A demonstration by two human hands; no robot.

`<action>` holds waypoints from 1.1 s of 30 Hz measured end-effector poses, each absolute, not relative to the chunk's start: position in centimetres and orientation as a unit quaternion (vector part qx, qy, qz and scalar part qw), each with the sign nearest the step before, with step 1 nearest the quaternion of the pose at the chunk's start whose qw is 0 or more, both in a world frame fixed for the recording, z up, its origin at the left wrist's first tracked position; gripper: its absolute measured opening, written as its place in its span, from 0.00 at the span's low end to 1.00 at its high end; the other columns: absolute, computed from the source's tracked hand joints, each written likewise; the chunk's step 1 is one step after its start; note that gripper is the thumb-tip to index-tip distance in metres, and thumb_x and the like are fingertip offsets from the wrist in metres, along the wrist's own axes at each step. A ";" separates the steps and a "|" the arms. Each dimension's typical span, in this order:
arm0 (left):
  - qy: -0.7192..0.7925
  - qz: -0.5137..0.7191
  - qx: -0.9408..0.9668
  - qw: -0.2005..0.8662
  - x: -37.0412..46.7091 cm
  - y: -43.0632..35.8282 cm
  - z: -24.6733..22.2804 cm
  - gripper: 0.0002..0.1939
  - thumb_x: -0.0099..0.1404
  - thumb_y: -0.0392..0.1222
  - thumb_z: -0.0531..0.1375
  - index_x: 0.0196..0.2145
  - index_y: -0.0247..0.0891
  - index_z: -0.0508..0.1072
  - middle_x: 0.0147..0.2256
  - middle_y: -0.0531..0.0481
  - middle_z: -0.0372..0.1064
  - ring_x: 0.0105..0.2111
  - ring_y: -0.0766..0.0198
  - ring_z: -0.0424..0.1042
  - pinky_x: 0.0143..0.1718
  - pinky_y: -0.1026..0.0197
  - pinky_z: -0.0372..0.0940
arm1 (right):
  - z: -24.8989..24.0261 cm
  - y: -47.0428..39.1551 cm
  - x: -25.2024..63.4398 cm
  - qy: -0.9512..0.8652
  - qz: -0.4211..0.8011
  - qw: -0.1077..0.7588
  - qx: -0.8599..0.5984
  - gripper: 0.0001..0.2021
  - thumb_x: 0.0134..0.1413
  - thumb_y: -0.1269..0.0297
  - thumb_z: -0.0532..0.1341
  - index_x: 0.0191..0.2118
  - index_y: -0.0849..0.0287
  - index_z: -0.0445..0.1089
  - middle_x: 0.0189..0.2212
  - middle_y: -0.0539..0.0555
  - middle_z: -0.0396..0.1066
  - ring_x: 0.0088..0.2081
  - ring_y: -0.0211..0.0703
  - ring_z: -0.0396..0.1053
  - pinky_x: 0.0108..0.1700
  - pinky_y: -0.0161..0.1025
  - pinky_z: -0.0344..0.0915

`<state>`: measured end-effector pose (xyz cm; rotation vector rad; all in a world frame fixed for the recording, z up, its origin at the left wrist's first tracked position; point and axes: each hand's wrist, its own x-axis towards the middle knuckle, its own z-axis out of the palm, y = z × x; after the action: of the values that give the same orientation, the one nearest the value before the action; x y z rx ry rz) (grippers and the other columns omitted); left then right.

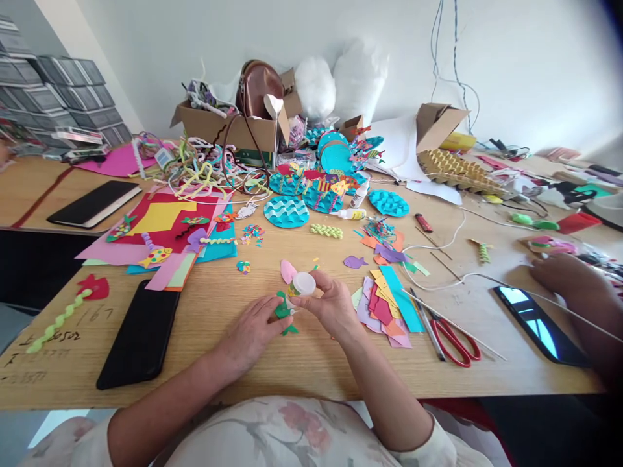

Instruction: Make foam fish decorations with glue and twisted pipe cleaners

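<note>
My right hand [333, 305] grips a small glue bottle [304, 283], tilted so its round white end faces up toward me. The bottle's lower end comes down beside a green paper fish cutout [282, 307]. My left hand [253, 327] is closed at that cutout, fingertips pinching its edge against the table. A smaller green piece [291, 330] shows just below the fingertips. Behind the bottle lies a pink paper oval [288, 271]. To the right is a purple paper fish [355, 262].
Paper scraps [382, 308], red-handled scissors [457, 340] and a pen [428, 324] lie on the right. Another person's hand [559, 272] rests near a phone [540, 324]. A black phone [139, 337] and coloured sheets [160, 220] are on the left. Decorated blue discs [286, 211] stand behind.
</note>
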<state>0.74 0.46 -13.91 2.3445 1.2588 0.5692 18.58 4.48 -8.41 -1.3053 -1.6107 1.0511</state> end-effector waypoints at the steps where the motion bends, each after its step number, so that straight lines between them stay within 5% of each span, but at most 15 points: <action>1: 0.455 0.205 0.840 0.212 0.8 0.5 -13.9 0.12 0.68 0.44 0.50 0.46 0.42 0.69 0.51 0.48 0.64 0.54 0.59 0.59 0.56 0.53 0.53 | -8.4 4.5 18.5 -0.637 0.413 0.396 -0.517 0.12 0.37 0.56 0.66 0.24 0.58 0.67 0.22 0.47 0.67 0.29 0.40 0.63 0.31 0.35 0.58; 33: 0.473 0.219 0.822 0.230 0.9 0.3 -13.9 0.11 0.67 0.44 0.52 0.45 0.43 0.69 0.51 0.48 0.64 0.54 0.58 0.59 0.57 0.52 0.54 | -8.4 3.5 19.1 -0.661 0.406 0.402 -0.486 0.11 0.40 0.59 0.67 0.30 0.57 0.68 0.27 0.48 0.70 0.32 0.41 0.67 0.35 0.35 0.62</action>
<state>0.91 0.35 -13.88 2.2610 1.3011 0.6018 19.14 3.51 -8.42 -1.2284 -1.6717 1.0275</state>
